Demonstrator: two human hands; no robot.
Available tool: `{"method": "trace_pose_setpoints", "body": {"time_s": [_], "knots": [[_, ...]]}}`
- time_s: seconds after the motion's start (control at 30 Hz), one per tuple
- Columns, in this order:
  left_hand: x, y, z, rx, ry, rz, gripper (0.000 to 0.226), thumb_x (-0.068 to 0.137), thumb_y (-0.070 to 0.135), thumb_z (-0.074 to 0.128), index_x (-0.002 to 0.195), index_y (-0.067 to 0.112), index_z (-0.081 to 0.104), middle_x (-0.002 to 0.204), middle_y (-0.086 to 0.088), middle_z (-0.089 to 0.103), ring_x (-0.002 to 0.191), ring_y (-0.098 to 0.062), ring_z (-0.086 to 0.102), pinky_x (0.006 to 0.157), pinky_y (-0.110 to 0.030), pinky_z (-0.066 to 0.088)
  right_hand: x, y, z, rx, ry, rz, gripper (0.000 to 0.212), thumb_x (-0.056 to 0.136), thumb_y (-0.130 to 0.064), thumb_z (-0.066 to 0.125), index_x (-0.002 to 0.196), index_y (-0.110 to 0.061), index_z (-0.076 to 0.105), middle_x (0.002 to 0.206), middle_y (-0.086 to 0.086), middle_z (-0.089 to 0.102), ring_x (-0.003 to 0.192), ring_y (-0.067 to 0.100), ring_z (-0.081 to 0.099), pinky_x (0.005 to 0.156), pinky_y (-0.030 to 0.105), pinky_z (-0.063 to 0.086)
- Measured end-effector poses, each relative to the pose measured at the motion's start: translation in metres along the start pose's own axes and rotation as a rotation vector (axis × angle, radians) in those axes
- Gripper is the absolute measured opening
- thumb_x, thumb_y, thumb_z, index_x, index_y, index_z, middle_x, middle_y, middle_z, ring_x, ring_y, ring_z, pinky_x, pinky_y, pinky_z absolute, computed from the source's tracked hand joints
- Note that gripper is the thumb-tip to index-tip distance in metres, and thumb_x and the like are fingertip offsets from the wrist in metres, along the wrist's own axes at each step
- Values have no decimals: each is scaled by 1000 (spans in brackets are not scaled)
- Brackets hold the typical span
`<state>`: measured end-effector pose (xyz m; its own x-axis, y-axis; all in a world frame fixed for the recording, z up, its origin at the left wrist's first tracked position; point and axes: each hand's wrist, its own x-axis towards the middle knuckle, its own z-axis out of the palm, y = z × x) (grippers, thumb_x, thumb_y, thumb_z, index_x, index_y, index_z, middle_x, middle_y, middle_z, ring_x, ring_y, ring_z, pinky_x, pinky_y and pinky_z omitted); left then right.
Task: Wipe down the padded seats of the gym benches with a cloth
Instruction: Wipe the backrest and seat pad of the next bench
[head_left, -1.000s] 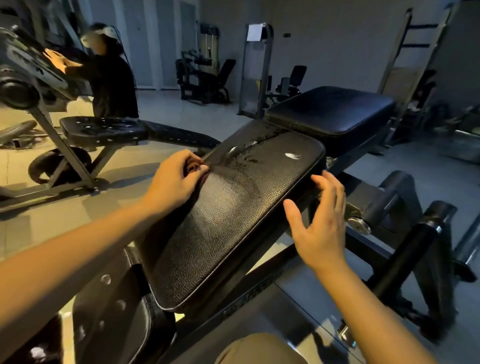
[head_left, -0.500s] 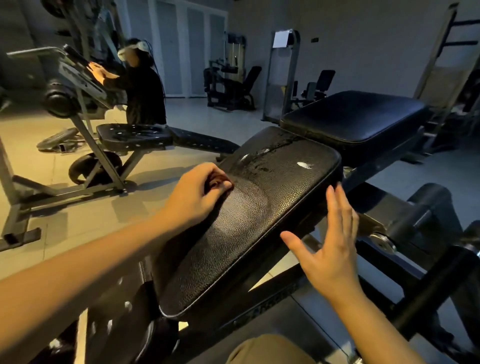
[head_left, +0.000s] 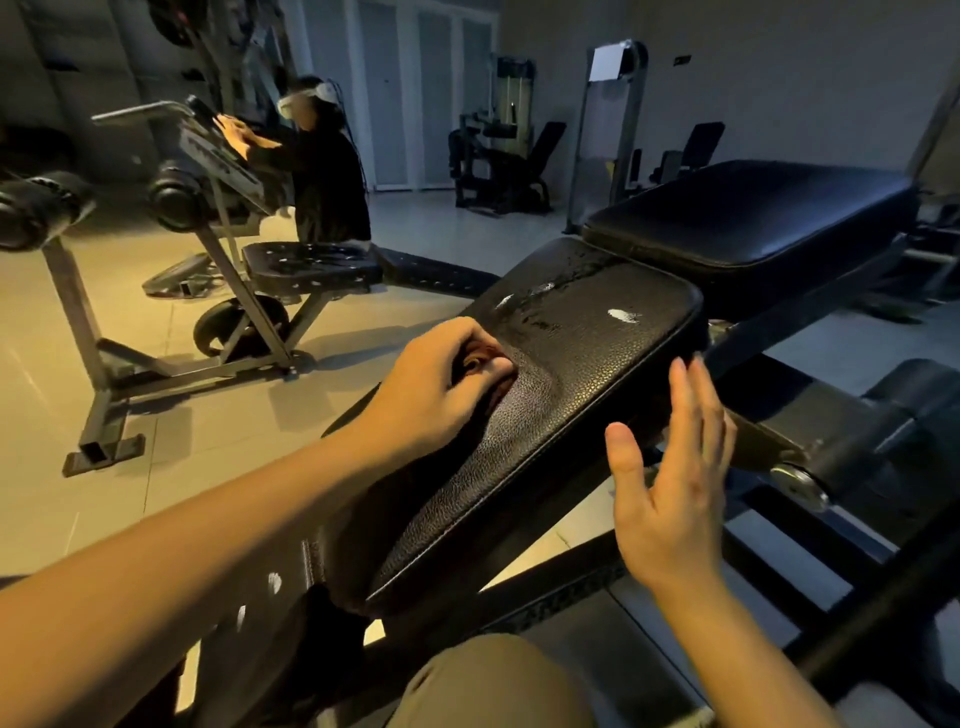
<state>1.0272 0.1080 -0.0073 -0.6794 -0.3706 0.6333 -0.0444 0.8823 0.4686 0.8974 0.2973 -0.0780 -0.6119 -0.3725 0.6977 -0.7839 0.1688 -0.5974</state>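
A black padded seat (head_left: 561, 395) of a gym bench slopes up in front of me, worn and cracked near its far end. My left hand (head_left: 441, 384) grips a bunched brown cloth (head_left: 480, 364) and presses it on the seat's left edge. My right hand (head_left: 670, 478) hovers flat with straight fingers beside the seat's right edge, holding nothing. A second black pad (head_left: 753, 218) sits just beyond the first one.
The bench's black frame and roller pads (head_left: 883, 415) extend to the right. Another bench (head_left: 311, 265) stands on the tiled floor at left, where another person (head_left: 327, 176) wipes a machine. More gym machines (head_left: 498, 156) line the back wall.
My left hand with the cloth has stayed on the seat's left edge. My right hand has dropped lower and away from the seat's right edge, its fingers straightened.
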Motion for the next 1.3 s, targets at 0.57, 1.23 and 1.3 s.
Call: {"method": "trace_pose_setpoints", "body": {"time_s": [0.57,1.23,1.3], "knots": [[13,-9,0,59,24,31,23,95,36,64,101,14,67,96,3,65,91,-15,60,84,-36,50,-2,-5,-2,34,-44,-9,81,93,-63,39,162,-31,11,168,-21,-1,143,-16,-16,113,30,13],[46,-48,2,114,108,-407,18,100,30,62,104,12,63,97,1,61,101,-23,59,79,-30,37,-1,-7,3,20,23,-6,88,89,-65,46,162,-24,16,169,-13,7,155,16,5,111,46,27],[32,-19,5,74,72,-282,12,98,30,65,101,19,62,97,4,63,99,-19,60,82,-33,44,-1,-8,3,1,25,-6,88,89,-64,45,162,-24,16,169,-11,8,155,19,7,111,46,26]]}}
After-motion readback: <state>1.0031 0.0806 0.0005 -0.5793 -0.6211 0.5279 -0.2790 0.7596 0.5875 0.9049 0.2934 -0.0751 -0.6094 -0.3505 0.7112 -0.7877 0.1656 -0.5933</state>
